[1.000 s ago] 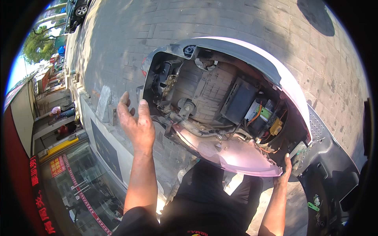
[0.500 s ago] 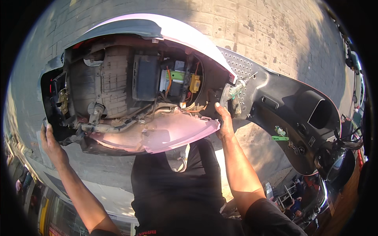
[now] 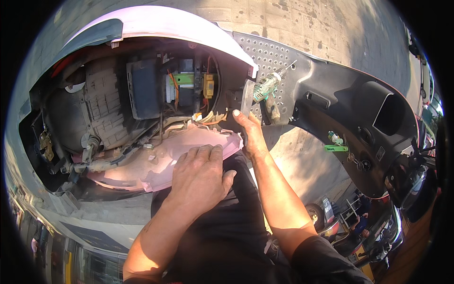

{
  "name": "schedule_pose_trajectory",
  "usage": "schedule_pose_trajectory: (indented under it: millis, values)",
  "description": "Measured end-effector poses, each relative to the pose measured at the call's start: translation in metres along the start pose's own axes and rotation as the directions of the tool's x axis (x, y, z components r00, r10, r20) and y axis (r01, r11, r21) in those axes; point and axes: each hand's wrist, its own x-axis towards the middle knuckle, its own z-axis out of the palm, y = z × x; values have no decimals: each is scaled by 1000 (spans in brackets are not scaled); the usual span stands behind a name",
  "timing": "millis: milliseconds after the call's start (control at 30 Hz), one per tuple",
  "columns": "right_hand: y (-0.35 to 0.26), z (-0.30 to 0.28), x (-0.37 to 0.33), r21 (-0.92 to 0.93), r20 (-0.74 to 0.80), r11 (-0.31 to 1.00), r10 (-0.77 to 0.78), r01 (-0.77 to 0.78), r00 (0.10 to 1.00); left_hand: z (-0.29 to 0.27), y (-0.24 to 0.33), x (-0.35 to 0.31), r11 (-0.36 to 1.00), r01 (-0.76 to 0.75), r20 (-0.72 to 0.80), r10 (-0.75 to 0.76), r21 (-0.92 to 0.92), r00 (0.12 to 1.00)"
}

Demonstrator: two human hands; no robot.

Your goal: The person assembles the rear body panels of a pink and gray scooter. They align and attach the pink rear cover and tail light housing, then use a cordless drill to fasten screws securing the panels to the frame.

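Observation:
A scooter with its seat area open lies before me, and a pink side panel (image 3: 127,165) runs along its near side. My left hand (image 3: 201,173) lies over the panel's outer face, fingers extended and thumb apart. At the panel's front tip, my right hand (image 3: 250,132) grips with its thumb up beside a dark trim edge (image 3: 247,97); its other fingers are mostly hidden. Inside the open body are a dark box (image 3: 144,90), a yellow part (image 3: 208,86) and orange wires (image 3: 174,87).
A green power drill (image 3: 267,90) lies on the perforated footboard (image 3: 255,47). Keys with a green tag (image 3: 336,148) hang at the front panel (image 3: 350,104). Beyond the scooter is brick paving (image 3: 293,19). Parked motorcycles (image 3: 378,246) stand at the lower right.
My left hand has left the scooter's rear end and come right onto the pink panel. My right hand stays at the panel's front tip. The scooter appears further left in view.

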Motion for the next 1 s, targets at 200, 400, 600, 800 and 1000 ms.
schedule_pose_trajectory:
  millis: [200, 400, 600, 800, 1000]
  values:
    - [0, 0, 1, 49, 61, 996, -80, 77, 995, 35, 5, 35, 998, 24, 117, -32, 66, 993]
    - [7, -1, 6, -39, -3, 996, -74, 74, 997, 48, 2, 32, 991, -108, -10, 109, 73, 994]
    - [0, 0, 4, -163, -46, 977, -145, 135, 988, 42, 9, 34, 994, -78, 21, 77, 71, 997]
    - [-13, -2, -7, -264, -77, 964, -21, 0, 997, 41, 11, 38, 995, -32, 65, 26, 90, 998]
    - [-11, -1, -4, -267, -77, 964, -10, -11, 997, 40, 11, 41, 998, -36, 95, 31, 55, 995]
